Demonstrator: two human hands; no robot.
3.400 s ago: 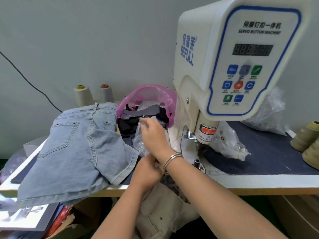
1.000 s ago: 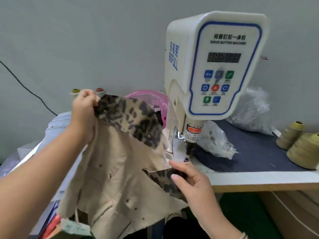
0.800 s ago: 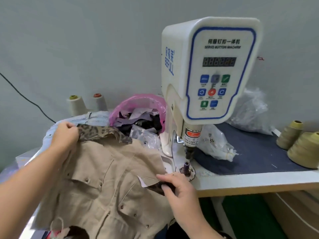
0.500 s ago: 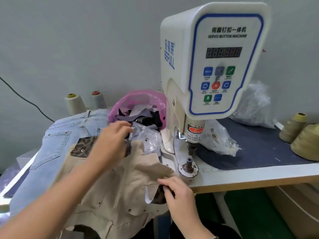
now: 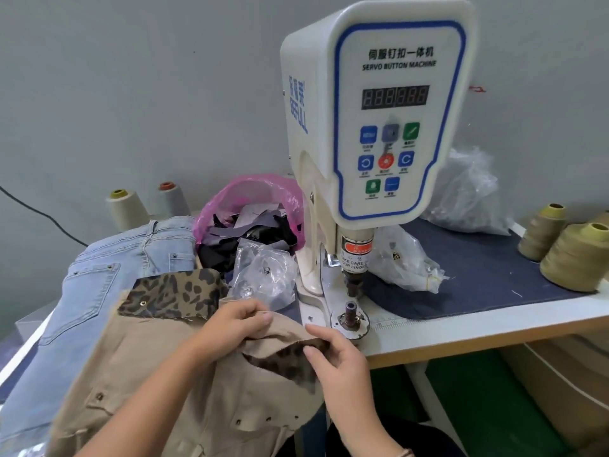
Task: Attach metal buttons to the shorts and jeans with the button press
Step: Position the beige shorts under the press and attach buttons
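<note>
Hands meet over beige shorts at a workshop bench, the soft, matte fabric crumpled across the table's front edge. The left hand curls its fingers round a raised fold of the waistband, while the right hand pinches the leopard-print lining between thumb and forefinger, just short of the button press. A second flap of the same spotted lining lies turned back, a small metal eyelet glinting on it. The white, round-cornered machine (its panel reads "SERVO BUTTON MACHINE") stands over a dark metal lower die set in a worn round plate, with the punch directly above and clear of it. Pale, stone-washed jeans lie heaped to the left, partly under the shorts. Behind them a pink plastic bag holds dark fabric scraps, and a crinkled clear bag seems to contain small metal parts, though the blur makes that uncertain. Olive thread cones stand on a navy mat at right.
</note>
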